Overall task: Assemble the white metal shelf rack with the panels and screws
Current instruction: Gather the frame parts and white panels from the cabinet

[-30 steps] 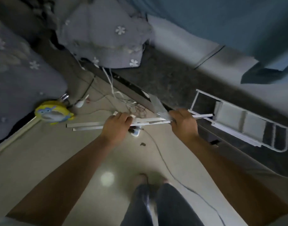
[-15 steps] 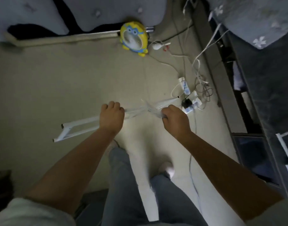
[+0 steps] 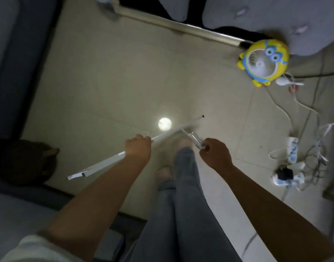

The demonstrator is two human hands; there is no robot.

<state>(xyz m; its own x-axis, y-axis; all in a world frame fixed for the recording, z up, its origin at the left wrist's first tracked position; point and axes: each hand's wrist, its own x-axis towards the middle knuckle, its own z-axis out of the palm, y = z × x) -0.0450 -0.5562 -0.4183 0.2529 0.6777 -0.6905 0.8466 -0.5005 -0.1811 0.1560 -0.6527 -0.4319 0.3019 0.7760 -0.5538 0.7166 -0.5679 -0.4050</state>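
Left hand grips a white rail mid-length, above the floor, well left of the fan. Right hand, nearer the fan, holds a clear packet. Best carry the rail level, ends clear of the fan's cables.

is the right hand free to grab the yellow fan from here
Probably not: the right hand pinches what looks like a clear packet, and the yellow fan sits on the floor well beyond it.

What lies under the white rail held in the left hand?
Only tiled floor shows, the person's foot close beside. The left hand hides the stretch beneath its grip.
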